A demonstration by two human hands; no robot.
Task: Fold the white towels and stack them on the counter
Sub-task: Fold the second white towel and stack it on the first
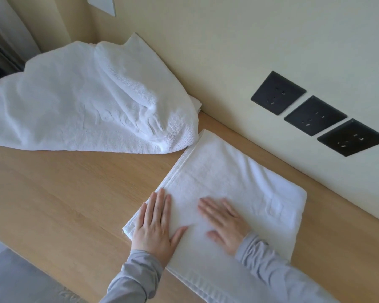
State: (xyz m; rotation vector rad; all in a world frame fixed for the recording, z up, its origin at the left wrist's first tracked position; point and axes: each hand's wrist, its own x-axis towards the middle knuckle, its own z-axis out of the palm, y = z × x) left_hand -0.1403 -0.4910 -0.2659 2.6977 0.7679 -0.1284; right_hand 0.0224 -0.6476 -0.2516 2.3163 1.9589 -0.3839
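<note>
light grey soft fabric sleeves cover both arms; the left sleeve point(136, 278) and right sleeve point(271, 263) wrinkle at snug cuffs by the bare left hand point(155, 226) and right hand point(224, 225).

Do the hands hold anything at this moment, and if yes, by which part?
Nothing is gripped. The left hand and right hand lie flat, palms down, on the near part of the folded white towel.

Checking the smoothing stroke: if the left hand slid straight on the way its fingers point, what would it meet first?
The left hand would cross the hemmed edge of the folded towel, then a strip of bare counter, then likely the crumpled towel.
</note>
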